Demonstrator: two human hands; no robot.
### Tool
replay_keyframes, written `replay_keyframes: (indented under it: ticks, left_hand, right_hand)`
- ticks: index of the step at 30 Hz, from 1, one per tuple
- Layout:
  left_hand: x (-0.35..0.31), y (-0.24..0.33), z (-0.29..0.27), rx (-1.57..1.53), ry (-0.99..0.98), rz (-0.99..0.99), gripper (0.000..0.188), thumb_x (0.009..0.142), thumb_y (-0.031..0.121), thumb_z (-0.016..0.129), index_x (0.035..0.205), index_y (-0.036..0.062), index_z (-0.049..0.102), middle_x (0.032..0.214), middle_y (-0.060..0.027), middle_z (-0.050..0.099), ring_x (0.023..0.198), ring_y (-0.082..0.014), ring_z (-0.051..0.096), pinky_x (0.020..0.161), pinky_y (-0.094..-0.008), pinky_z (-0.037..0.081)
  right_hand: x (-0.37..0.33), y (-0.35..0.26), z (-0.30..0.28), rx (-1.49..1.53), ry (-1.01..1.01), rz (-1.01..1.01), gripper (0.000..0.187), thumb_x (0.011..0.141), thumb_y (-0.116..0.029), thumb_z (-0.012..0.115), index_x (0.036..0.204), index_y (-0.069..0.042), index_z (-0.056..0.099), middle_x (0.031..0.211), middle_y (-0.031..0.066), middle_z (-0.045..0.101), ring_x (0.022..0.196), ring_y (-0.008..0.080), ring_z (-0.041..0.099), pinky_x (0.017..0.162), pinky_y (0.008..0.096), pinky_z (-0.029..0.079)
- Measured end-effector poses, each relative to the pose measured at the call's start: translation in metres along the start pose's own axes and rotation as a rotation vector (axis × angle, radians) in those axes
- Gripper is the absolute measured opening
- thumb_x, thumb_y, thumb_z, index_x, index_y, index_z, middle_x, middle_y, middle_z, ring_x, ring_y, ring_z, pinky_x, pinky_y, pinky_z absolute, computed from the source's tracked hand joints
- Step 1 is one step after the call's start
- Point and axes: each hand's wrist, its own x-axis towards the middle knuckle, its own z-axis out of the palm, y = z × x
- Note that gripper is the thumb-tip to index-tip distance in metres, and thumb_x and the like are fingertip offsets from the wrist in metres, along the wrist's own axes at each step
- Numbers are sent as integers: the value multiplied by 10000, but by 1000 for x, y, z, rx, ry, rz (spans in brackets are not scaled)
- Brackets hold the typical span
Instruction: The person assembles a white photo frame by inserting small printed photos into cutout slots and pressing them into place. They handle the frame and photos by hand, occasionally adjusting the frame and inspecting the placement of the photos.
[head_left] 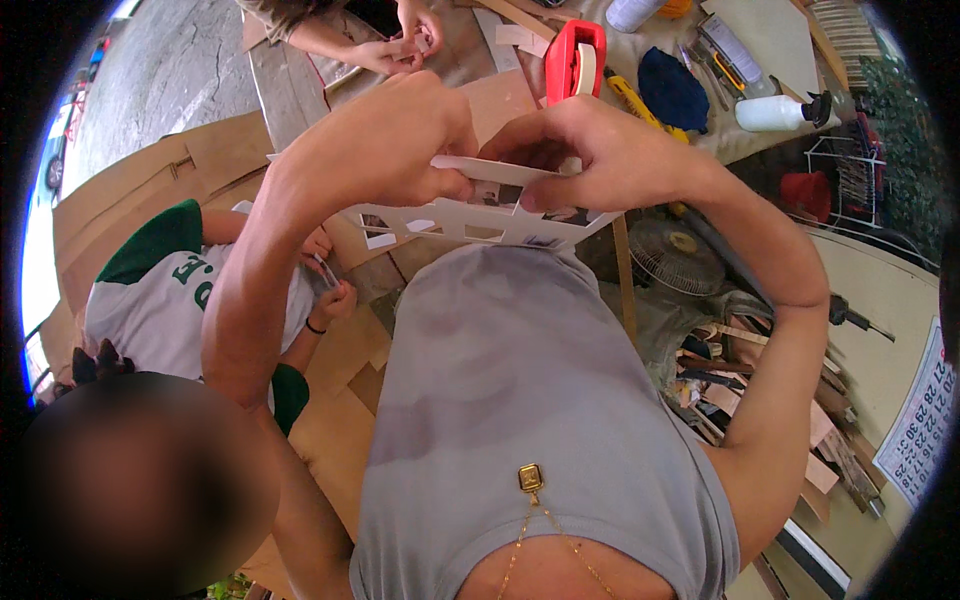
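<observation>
A thin white panel point(453, 226) with rows of cut-out rectangular openings is held up in front of my chest, seen at a steep angle. My left hand point(405, 140) is closed on its upper edge, thumb pressed near the middle and the other fingers curled. My right hand point(615, 155) grips the panel farther right, its thumb against the face and its fingers bent over the top. Part of the far side is hidden by my hands. Just beyond, a red tape dispenser point(574, 62) stands on the worktable point(735, 150).
A yellow utility knife point(630, 102), dark blue cloth point(672, 90) and white spray bottle point(775, 113) lie to the right. Below are a fan point(678, 255) and wood scraps. Another person's hands point(400, 45) work across the table; a second person at left holds a small pale piece point(326, 270).
</observation>
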Motion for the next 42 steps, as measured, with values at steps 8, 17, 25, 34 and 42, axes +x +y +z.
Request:
replay_keyframes:
  ticks: [8,17,25,34,42]
  left_hand:
    - [-7,-1,4,40,52,61,199,647,200,711,778,50,699,621,-176,579,620,-345,565,602,-389,440]
    - [-10,-15,3,33,31,-28,313,654,312,761,800,46,684,731,-121,575,809,-269,537,684,-349,427]
    - [-3,-26,-26,-14,-65,-315,404,686,309,780,894,-14,657,770,-44,598,652,-129,545,608,-276,429]
    - [16,-24,-48,-260,-398,-252,347,755,319,738,833,-17,696,628,-7,634,526,-72,532,468,-258,413]
    - [13,-29,-43,-386,-470,-301,329,765,281,734,860,-31,690,650,-11,646,534,-74,542,473,-250,426]
  right_hand:
    - [-8,11,-5,316,95,-16,583,787,-398,666,1165,29,544,993,92,623,902,157,588,796,284,462]
    - [-23,68,9,861,-112,-282,1175,513,-587,794,1361,46,282,1355,167,388,1247,262,398,1047,382,282]
    - [-33,87,28,930,149,-149,1027,511,-243,829,1366,-18,307,1320,121,432,1215,259,423,1036,368,300]
    - [-27,49,27,790,270,8,839,537,-133,785,1280,12,425,1156,129,560,1043,242,557,922,361,434]
    - [-25,53,32,838,276,45,670,619,-40,776,1224,-22,488,1122,88,584,1031,219,562,902,358,447]
